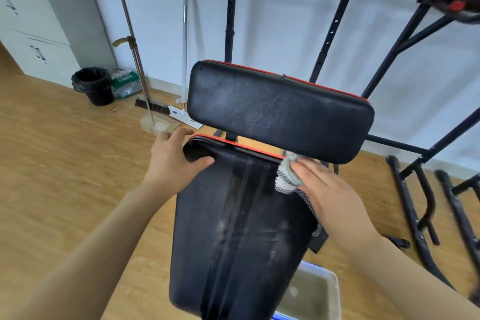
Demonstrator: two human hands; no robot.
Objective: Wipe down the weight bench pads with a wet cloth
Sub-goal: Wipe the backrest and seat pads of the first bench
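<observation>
Water stands in a basin [336, 293] on the floor under the near right corner of the long pad [241, 228], whose black surface shows wet streaks down its middle. At the long pad's far left corner the left hand [172, 161] grips the edge, thumb on top and fingers curled over the corner. At its far right corner the right hand [330, 189] lies flat with straight fingers, pressing the cloth [285, 176] onto the surface. Part of the cloth trails back under the palm along the right edge. Just beyond the long pad's far end the short pad [278, 112] tilts upward. Farther off to the long pad's left, a broom [152, 106], a mop [185, 60] and a bin [94, 86] stand by the wall. Behind it rises a black rack [335, 26].
</observation>
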